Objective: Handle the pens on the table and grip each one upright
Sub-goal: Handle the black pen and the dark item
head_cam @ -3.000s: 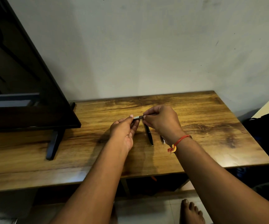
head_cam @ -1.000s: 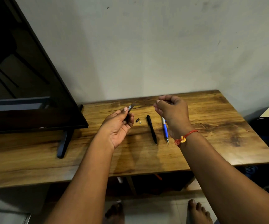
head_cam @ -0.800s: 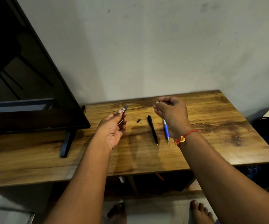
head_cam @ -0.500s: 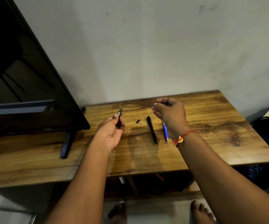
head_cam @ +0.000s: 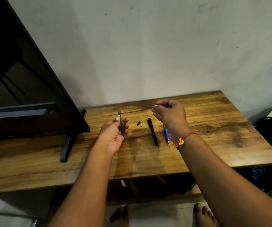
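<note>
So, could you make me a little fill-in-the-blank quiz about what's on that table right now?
1. The left hand holds a thin dark pen piece roughly ____.
2. The black pen lies flat on the wooden ____.
3. The pen partly hidden under the right hand is ____ in colour.
4. The wrist with the red thread bracelet is the ____ one.

Missing words: upright; table; blue; right

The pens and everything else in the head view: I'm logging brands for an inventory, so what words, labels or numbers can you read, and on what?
No text can be read.
Dark pen upright in the left hand: a pale band that may be a label, too small and blurred.
Black pen and blue pen on the table: no print visible.
TV: no logo visible.
</note>
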